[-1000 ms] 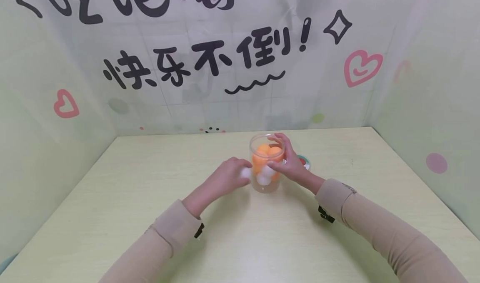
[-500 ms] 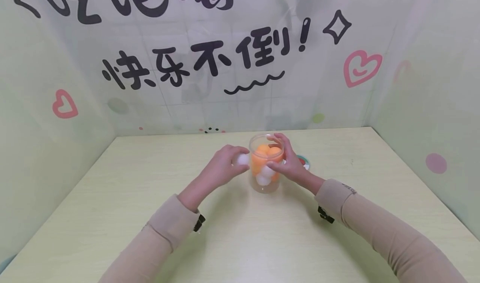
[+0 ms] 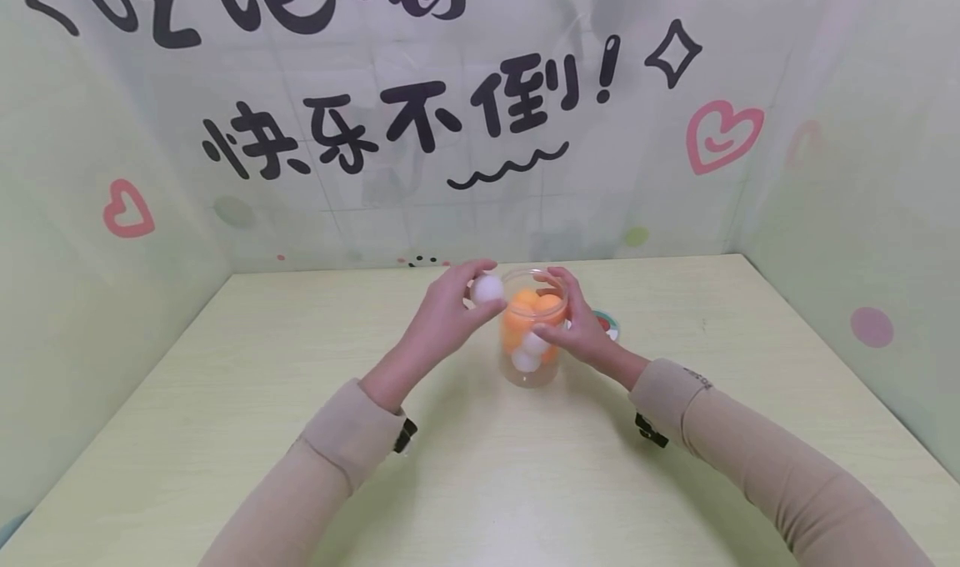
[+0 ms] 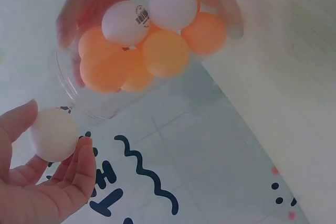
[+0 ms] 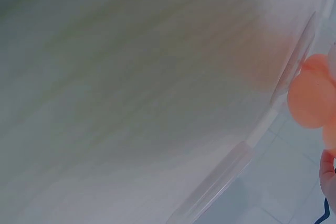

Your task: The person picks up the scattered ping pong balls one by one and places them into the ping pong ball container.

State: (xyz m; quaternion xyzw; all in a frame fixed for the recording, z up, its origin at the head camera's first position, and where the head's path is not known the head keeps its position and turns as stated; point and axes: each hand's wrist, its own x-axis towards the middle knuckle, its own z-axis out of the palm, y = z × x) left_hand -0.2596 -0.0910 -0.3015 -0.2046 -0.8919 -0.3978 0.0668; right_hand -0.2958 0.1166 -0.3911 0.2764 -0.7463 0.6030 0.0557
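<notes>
A white ping-pong ball (image 3: 488, 288) is pinched between the thumb and fingers of my left hand (image 3: 442, 313), just left of the jar's rim. The clear plastic jar (image 3: 512, 373) stands upright on the table, its mouth uncovered. Inside it are several orange balls (image 4: 166, 52) and white balls (image 4: 126, 23), with printed marks on the white ones. My right hand (image 3: 583, 325) grips the jar's right side, thumb in front and fingers around the back. In the right wrist view, only orange balls (image 5: 311, 99), part of the jar and some fingertips (image 5: 327, 174) show at the right edge.
A round teal, white and red disc (image 3: 606, 325) lies on the table behind my right hand, partly hidden. The pale wooden table (image 3: 480, 475) meets a printed back wall (image 3: 405, 217) close behind the jar. Side walls rise left and right.
My left hand has risen with the white ball from beside the jar's middle to about the height of its rim. The right hand and the jar have stayed in place.
</notes>
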